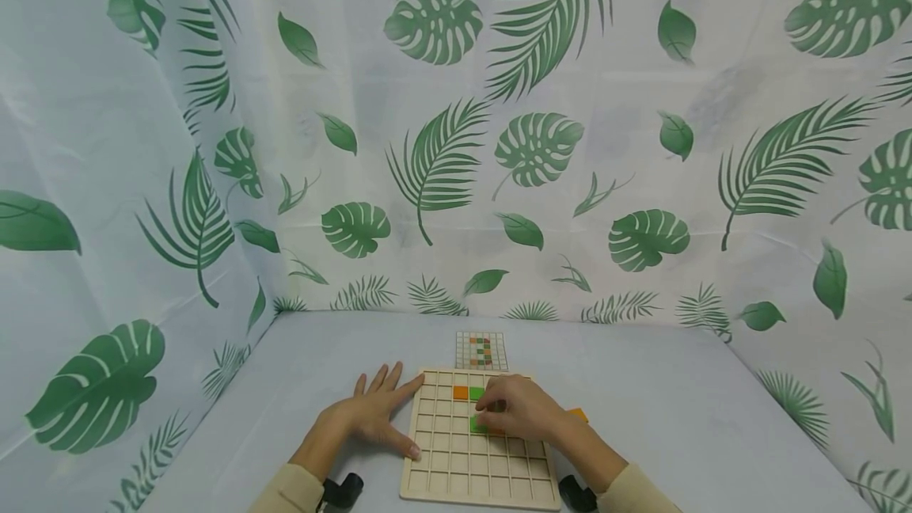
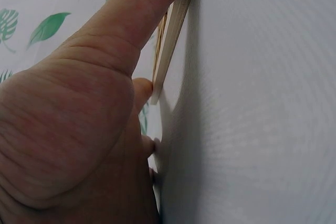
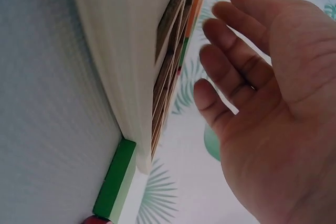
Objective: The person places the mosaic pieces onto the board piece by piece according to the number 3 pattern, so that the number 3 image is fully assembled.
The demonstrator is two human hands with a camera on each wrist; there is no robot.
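A wooden grid board (image 1: 450, 465) lies on the table with square tiles in some cells. An orange tile (image 1: 461, 393) and a green tile (image 1: 476, 393) sit side by side in an upper row. My right hand (image 1: 523, 410) is over the board, fingers bent, thumb by a lower green tile (image 1: 474, 424); it hides part of the tiles. In the right wrist view its thumb and fingertips stand apart, with nothing visible between them. My left hand (image 1: 374, 410) rests spread at the board's left edge, its thumb (image 2: 131, 19) touching the side.
Behind the board lies a small card (image 1: 481, 350) printed with a coloured grid pattern. An orange block (image 1: 578, 416) shows past my right wrist. Beside the board are a green block (image 3: 115, 179) and a red piece (image 3: 96, 220). Leaf-printed cloth (image 1: 442, 260) surrounds the table.
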